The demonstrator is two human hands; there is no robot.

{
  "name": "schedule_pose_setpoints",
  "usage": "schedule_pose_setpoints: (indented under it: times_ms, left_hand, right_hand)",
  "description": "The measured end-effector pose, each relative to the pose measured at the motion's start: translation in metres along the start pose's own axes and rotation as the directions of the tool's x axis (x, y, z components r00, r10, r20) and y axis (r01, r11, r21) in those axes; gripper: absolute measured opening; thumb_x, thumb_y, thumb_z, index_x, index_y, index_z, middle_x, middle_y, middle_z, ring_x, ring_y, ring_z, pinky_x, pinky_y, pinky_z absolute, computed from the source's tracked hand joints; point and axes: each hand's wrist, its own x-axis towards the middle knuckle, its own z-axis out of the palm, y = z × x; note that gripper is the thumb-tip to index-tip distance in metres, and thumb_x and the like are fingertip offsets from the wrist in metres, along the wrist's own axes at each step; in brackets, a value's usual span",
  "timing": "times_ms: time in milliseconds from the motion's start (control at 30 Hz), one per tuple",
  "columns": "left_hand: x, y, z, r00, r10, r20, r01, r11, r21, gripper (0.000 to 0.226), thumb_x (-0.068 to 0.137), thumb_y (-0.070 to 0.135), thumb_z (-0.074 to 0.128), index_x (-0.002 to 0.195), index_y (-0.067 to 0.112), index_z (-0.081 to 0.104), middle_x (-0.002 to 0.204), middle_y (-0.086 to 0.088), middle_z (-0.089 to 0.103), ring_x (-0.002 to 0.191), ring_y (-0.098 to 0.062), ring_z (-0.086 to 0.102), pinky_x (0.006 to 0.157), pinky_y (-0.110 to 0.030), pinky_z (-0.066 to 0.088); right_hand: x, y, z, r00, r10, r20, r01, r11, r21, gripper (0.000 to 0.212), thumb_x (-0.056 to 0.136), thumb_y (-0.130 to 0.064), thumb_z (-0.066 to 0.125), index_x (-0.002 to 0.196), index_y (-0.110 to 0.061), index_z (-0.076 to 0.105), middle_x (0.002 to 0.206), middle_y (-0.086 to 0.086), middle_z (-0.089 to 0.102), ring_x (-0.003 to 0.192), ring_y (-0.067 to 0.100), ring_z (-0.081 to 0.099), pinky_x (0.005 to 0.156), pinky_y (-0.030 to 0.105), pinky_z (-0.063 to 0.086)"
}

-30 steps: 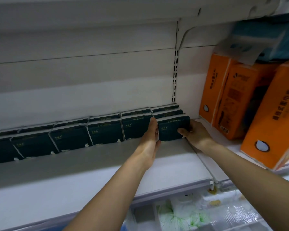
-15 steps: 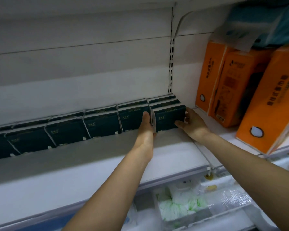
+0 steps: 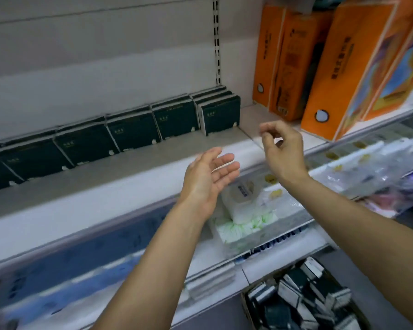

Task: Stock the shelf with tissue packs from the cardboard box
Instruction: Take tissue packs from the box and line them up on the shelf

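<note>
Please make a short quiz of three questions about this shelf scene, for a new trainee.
1. True or false: the left hand grips a dark pack.
2. Where is the box with the spare packs?
A. on the shelf
B. low down, at the bottom right
C. in the right hand
3. Fill in: right of the last dark pack in the row stand tall ____ packs.

Key:
1. False; both hands are empty, in front of the shelf.
2. B
3. orange
</note>
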Motion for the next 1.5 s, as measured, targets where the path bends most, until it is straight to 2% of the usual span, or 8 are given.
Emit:
schedule_pose_setpoints:
  times_ms: [233,400,667,967,1100,1233,1367,1500]
  left_hand:
    - [-0.037,-0.084,-0.028,0.986,-0.166,0.017,0.159,0.965,0.207,0.014,0.101,0.019,0.055,0.110,0.010,0.062,0.096,-0.013,0.073,0.078,-0.024,0.071,0.074,-0.033,0.062]
    - [-0.049,-0.156,-0.054,0.918,-0.395,-0.031,0.390,0.888,0.244,0.014,0.101,0.018,0.055,0.110,0.009,0.062,0.093,-0.011,0.072,0.076,-0.023,0.071,0.073,-0.033,0.060]
    - [-0.040,-0.248,-0.089,0.815,-0.572,-0.097,0.574,0.772,0.273,0.022,0.101,0.021,0.055,0.117,0.007,0.062,0.104,-0.012,0.073,0.087,-0.024,0.071,0.074,-0.034,0.058]
    - [-0.005,-0.364,-0.107,0.729,-0.643,-0.234,0.680,0.640,0.358,0.016,0.100,0.020,0.058,0.110,0.010,0.065,0.098,-0.011,0.073,0.087,-0.025,0.069,0.072,-0.033,0.055]
    - [0.014,-0.420,-0.094,0.711,-0.659,-0.245,0.694,0.599,0.399,0.013,0.100,0.019,0.058,0.107,0.009,0.065,0.094,-0.011,0.073,0.082,-0.025,0.068,0.078,-0.038,0.057]
    - [0.043,-0.483,-0.081,0.699,-0.660,-0.274,0.699,0.552,0.455,0.012,0.101,0.019,0.059,0.106,0.010,0.065,0.096,-0.012,0.074,0.082,-0.026,0.069,0.082,-0.039,0.057]
    - [0.072,-0.547,-0.065,0.692,-0.668,-0.274,0.691,0.502,0.520,0.009,0.103,0.020,0.055,0.104,0.014,0.062,0.101,-0.012,0.071,0.087,-0.025,0.068,0.081,-0.038,0.057]
    - [0.096,-0.609,-0.047,0.690,-0.674,-0.264,0.677,0.472,0.565,0.011,0.104,0.020,0.052,0.099,0.017,0.061,0.094,-0.008,0.070,0.082,-0.021,0.066,0.071,-0.032,0.056]
  right_hand:
    - [-0.106,0.037,-0.052,0.984,0.147,0.097,-0.144,0.989,-0.038,0.018,0.095,-0.005,0.052,0.098,-0.015,0.066,0.087,-0.010,0.063,0.079,0.006,0.059,0.071,0.026,0.050]
    - [-0.185,0.096,-0.094,0.893,0.417,0.171,-0.395,0.906,-0.149,0.019,0.096,-0.003,0.054,0.094,-0.018,0.066,0.089,0.012,0.067,0.083,0.027,0.063,0.080,0.044,0.055]
    - [-0.280,0.174,-0.126,0.657,0.719,0.225,-0.671,0.695,-0.261,0.013,0.095,-0.004,0.057,0.092,-0.013,0.066,0.077,0.003,0.061,0.072,0.020,0.059,0.063,0.019,0.049]
    - [-0.364,0.268,-0.137,0.508,0.833,0.219,-0.760,0.553,-0.341,0.012,0.094,-0.003,0.059,0.094,-0.009,0.069,0.084,-0.003,0.065,0.081,0.015,0.062,0.080,0.036,0.055]
    - [-0.380,0.321,-0.141,0.468,0.864,0.186,-0.812,0.504,-0.294,0.014,0.093,0.002,0.057,0.094,-0.007,0.068,0.079,-0.006,0.062,0.074,0.008,0.058,0.070,0.023,0.052]
    - [-0.395,0.383,-0.151,0.421,0.888,0.187,-0.842,0.459,-0.283,0.014,0.092,0.006,0.055,0.092,-0.003,0.066,0.078,-0.003,0.061,0.076,0.014,0.058,0.074,0.029,0.052]
    - [-0.409,0.444,-0.178,0.372,0.905,0.206,-0.846,0.422,-0.325,0.016,0.092,0.006,0.056,0.091,-0.008,0.065,0.087,0.000,0.064,0.081,0.011,0.058,0.066,0.009,0.044]
    - [-0.420,0.509,-0.207,0.367,0.899,0.240,-0.771,0.438,-0.463,0.018,0.091,0.001,0.057,0.090,-0.016,0.065,0.078,-0.008,0.060,0.071,0.009,0.056,0.066,0.014,0.046]
